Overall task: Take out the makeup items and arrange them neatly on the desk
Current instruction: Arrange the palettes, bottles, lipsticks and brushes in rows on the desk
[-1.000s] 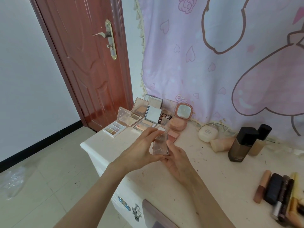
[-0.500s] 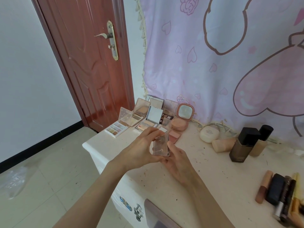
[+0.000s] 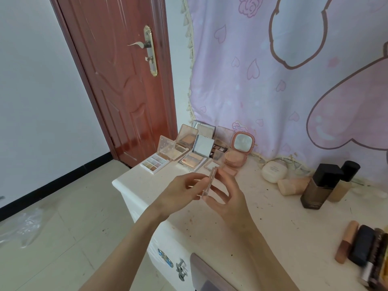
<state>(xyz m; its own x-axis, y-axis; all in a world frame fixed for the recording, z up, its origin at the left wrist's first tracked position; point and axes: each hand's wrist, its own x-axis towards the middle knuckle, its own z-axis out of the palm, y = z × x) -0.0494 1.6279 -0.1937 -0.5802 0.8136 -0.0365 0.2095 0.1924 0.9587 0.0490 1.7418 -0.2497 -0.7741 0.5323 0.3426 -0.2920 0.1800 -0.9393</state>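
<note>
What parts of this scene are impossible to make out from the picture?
Head view only:
- Clear compact between both hands: seen edge-on, fingers cover it, contents unreadable.
- Back palettes: front open lids hide them.
- Tubes at right: cut off by the frame edge, blurred.
- White jar label: too small.
</note>
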